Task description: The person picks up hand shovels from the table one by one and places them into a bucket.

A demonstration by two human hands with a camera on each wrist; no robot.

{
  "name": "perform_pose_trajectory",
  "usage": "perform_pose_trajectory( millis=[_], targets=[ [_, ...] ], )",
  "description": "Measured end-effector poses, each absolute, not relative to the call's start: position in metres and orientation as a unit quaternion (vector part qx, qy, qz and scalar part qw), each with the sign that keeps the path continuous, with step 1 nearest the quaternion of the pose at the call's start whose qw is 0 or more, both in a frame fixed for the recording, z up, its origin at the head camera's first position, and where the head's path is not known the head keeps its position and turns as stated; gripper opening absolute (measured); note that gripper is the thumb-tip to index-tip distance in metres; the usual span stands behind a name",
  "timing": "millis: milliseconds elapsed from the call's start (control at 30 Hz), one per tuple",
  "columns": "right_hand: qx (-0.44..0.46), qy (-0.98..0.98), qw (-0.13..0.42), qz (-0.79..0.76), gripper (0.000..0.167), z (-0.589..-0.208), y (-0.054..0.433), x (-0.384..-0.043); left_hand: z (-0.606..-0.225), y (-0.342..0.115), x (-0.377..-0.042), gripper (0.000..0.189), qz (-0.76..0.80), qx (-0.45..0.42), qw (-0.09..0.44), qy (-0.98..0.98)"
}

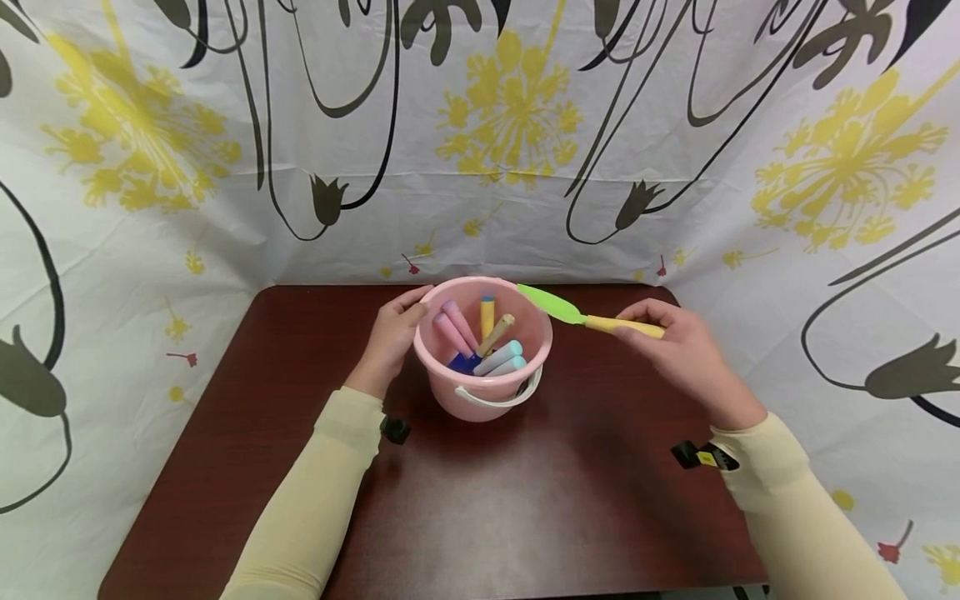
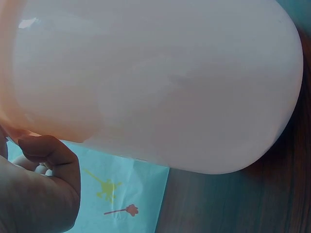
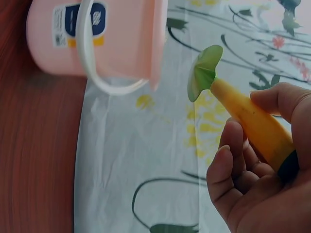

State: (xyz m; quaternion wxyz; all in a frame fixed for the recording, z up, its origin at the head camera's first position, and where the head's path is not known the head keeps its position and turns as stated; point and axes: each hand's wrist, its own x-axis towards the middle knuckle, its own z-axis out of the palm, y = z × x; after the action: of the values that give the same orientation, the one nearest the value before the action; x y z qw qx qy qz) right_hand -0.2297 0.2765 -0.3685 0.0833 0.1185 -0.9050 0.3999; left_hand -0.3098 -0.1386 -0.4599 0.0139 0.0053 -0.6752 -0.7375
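Note:
A pink bucket stands upright at the far middle of the table, its white handle hanging down in front. My left hand grips its rim on the left side; the left wrist view shows curled fingers close against the pink wall. To the right of the bucket, my right hand holds a toy shovel by its yellow handle, between thumb and fingers. The shovel's green blade points left and overlaps the bucket's rim in the head view.
Inside the bucket are several toy tools with pink handles, a yellow handle, a tan handle and grey handles with teal ends. The dark red table meets a flower-printed sheet behind it and on both sides.

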Motion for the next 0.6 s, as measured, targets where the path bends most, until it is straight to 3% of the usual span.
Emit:
perform_pose_trajectory(
  millis=[267,600],
  targets=[
    [0.17,-0.882,0.043,0.437,0.015,-0.359,0.254,-0.233,-0.461,-0.139,-0.31,0.041,-0.732,0.012,0.012,-0.681],
    [0.198,-0.869,-0.049,0.451,0.018,-0.362,0.23,-0.246,-0.461,-0.14,-0.31,0.04,-0.735,0.009,0.008,-0.678]
  ],
)
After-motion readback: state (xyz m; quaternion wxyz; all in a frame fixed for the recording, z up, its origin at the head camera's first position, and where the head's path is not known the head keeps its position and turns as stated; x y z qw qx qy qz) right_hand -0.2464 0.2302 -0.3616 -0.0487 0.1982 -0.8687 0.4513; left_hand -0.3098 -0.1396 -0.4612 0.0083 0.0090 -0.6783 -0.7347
